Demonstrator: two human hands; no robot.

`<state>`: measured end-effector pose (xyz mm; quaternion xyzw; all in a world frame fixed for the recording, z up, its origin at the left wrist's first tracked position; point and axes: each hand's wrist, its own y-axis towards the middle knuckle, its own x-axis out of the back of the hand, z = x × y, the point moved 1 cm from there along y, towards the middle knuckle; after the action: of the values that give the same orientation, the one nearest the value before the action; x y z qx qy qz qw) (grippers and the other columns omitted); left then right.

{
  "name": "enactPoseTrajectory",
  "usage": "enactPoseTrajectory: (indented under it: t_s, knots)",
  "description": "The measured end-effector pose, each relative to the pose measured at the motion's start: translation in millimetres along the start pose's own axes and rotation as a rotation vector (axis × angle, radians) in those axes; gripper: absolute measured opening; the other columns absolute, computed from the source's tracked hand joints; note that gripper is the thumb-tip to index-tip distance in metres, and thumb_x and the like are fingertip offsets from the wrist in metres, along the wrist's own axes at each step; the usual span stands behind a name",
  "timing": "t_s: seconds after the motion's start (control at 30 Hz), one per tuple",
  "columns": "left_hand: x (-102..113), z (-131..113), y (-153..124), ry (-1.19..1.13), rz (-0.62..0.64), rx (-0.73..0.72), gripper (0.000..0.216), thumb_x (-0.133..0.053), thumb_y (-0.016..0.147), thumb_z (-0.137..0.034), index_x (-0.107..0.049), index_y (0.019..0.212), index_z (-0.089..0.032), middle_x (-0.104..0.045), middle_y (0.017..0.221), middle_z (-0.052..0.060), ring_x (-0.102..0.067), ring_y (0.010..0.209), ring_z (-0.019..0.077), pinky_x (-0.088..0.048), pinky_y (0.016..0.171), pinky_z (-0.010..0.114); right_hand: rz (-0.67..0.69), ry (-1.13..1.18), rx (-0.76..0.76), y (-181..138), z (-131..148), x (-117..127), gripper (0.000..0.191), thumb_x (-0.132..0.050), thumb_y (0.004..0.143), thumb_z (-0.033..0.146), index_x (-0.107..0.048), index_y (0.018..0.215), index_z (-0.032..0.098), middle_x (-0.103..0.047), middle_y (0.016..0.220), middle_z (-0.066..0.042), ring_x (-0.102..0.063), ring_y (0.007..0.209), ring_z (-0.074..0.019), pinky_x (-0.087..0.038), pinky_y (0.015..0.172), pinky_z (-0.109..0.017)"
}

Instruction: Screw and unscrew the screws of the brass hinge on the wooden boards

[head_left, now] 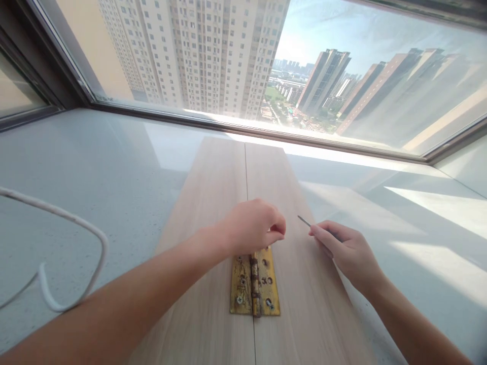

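A worn brass hinge lies across the seam of two light wooden boards, with screws in some of its holes. My left hand hovers over the hinge's far end, fingers curled into a pinch; what it holds is too small to make out. My right hand rests on the right board, closed around a thin screwdriver whose metal tip points up and left, toward the left hand.
The boards lie on a pale grey windowsill under a large window with tower blocks outside. A white cable loops over the sill at the left. Bright sun patches fall at the right.
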<state>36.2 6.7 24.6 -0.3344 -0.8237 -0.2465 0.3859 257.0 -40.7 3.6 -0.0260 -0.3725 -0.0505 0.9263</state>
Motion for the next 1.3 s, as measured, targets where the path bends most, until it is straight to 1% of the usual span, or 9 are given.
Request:
enactPoseTrajectory:
  t_s: [0.13, 0.27, 0.37, 0.43, 0.53, 0.7, 0.8, 1.03, 1.3]
  knots:
    - [11, 7, -8, -0.063, -0.076, 0.174, 0.021, -0.057, 0.080, -0.035, -0.069, 0.090, -0.020, -0.068, 0.083, -0.001, -0.057, 0.073, 0.0126, -0.043, 0.066, 0.026, -0.042, 0.001, 0.043, -3, -18, -7, 0.033, -0.052, 0.080, 0.050, -0.063, 0.071, 0.021, -0.048, 0.056, 0.002, -0.045, 0.056, -0.0133, -0.034, 0.054, -0.026]
    - [9, 6, -2, 0.131, 0.026, 0.387, 0.029, -0.055, 0.075, -0.045, -0.067, 0.074, -0.018, -0.067, 0.073, 0.003, -0.057, 0.065, 0.0164, -0.037, 0.053, 0.027, -0.060, -0.012, 0.085, -4, -19, -9, 0.033, -0.051, 0.081, 0.050, -0.063, 0.068, 0.021, -0.052, 0.059, 0.002, -0.048, 0.060, -0.0135, -0.037, 0.057, -0.026]
    - [5, -1, 9, 0.250, 0.111, 0.441, 0.017, -0.058, 0.069, -0.034, -0.065, 0.067, -0.018, -0.066, 0.070, 0.005, -0.056, 0.059, 0.0174, -0.033, 0.047, 0.026, -0.053, -0.017, 0.098, -3, -18, -9, 0.033, -0.050, 0.082, 0.049, -0.062, 0.068, 0.021, -0.054, 0.061, 0.002, -0.050, 0.062, -0.0138, -0.038, 0.058, -0.026]
    - [5, -5, 17, 0.271, 0.168, 0.438, 0.009, -0.057, 0.064, -0.021, -0.066, 0.066, -0.019, -0.066, 0.068, 0.004, -0.056, 0.058, 0.0176, -0.033, 0.045, 0.026, -0.052, -0.013, 0.106, -3, -19, -10, 0.033, -0.050, 0.082, 0.049, -0.062, 0.068, 0.021, -0.054, 0.062, 0.002, -0.050, 0.063, -0.0139, -0.038, 0.059, -0.026]
    - [11, -4, 21, 0.214, 0.159, 0.430, 0.016, -0.055, 0.062, -0.014, -0.068, 0.070, -0.018, -0.068, 0.070, 0.005, -0.058, 0.061, 0.0176, -0.036, 0.048, 0.026, -0.054, -0.009, 0.109, -3, -21, -9, 0.033, -0.050, 0.082, 0.048, -0.063, 0.069, 0.021, -0.055, 0.062, 0.002, -0.051, 0.062, -0.0138, -0.038, 0.059, -0.026]
    - [22, 10, 8, -0.147, -0.073, 0.359, 0.023, -0.054, 0.076, -0.025, -0.071, 0.088, -0.018, -0.070, 0.080, 0.003, -0.061, 0.069, 0.0146, -0.044, 0.062, 0.027, -0.067, -0.018, 0.101, -3, -22, -9, 0.033, -0.050, 0.083, 0.048, -0.063, 0.069, 0.021, -0.055, 0.061, 0.002, -0.051, 0.061, -0.0139, -0.039, 0.057, -0.026]
    - [19, 11, -7, -0.263, -0.102, 0.349, 0.024, -0.051, 0.082, -0.031, -0.071, 0.087, -0.018, -0.069, 0.073, 0.001, -0.059, 0.065, 0.0129, -0.043, 0.059, 0.025, -0.068, -0.023, 0.113, -3, -21, -10, 0.033, -0.049, 0.083, 0.048, -0.063, 0.069, 0.022, -0.057, 0.062, 0.001, -0.051, 0.061, -0.0141, -0.039, 0.057, -0.026]
    - [2, -4, -23, -0.198, -0.145, 0.117, 0.014, -0.055, 0.083, -0.022, -0.068, 0.083, -0.017, -0.068, 0.080, -0.001, -0.056, 0.069, 0.0085, -0.042, 0.067, 0.022, -0.065, -0.013, 0.127, -4, -21, -9, 0.031, -0.049, 0.083, 0.047, -0.062, 0.069, 0.022, -0.057, 0.063, 0.002, -0.051, 0.063, -0.0138, -0.039, 0.058, -0.026]
    - [-3, 4, -22, -0.162, -0.105, 0.148, 0.012, -0.056, 0.083, -0.022, -0.068, 0.081, -0.017, -0.067, 0.077, -0.002, -0.056, 0.068, 0.0081, -0.042, 0.066, 0.022, -0.085, -0.023, 0.140, -5, -22, -10, 0.030, -0.050, 0.084, 0.045, -0.063, 0.070, 0.022, -0.058, 0.063, 0.002, -0.052, 0.063, -0.0135, -0.040, 0.059, -0.025]
